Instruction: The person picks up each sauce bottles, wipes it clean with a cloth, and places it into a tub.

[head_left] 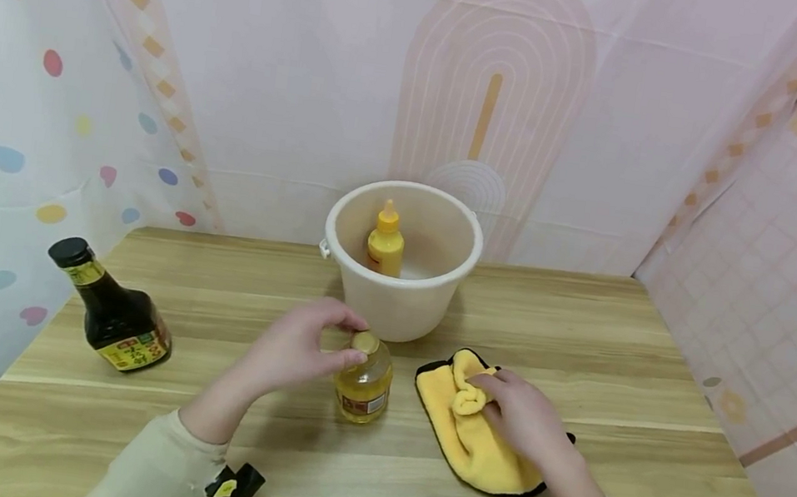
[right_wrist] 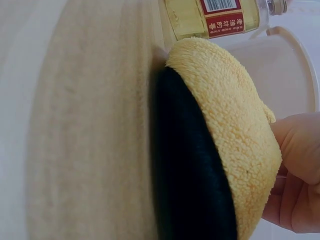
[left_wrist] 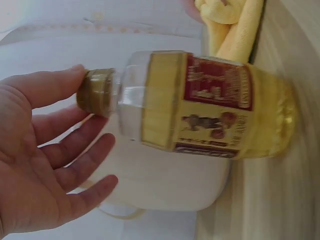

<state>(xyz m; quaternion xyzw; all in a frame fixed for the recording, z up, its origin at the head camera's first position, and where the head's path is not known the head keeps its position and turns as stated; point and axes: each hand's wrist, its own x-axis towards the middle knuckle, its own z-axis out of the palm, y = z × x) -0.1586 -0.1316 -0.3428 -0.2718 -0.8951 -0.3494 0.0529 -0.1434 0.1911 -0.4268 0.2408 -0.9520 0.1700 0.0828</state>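
Note:
My left hand [head_left: 302,347] pinches the gold cap of an oil bottle [head_left: 363,387] between thumb and fingers. The bottle stands upright on the table, part full of yellow oil, in front of the bucket. Its red and cream label [left_wrist: 215,107] shows in the left wrist view, where the other fingers of that hand spread away from the cap. To the right, my right hand [head_left: 531,417] grips a bunched fold of a yellow towel [head_left: 447,419] with black edging. Most of that towel lies on the table; its fleecy side [right_wrist: 235,130] fills the right wrist view.
A white bucket [head_left: 398,307] stands at the back middle, with a yellow squeeze bottle [head_left: 387,249] inside. A dark sauce bottle [head_left: 124,322] with a black cap stands at the left. Patterned curtains [head_left: 299,84] enclose the wooden table [head_left: 226,293] at back and sides.

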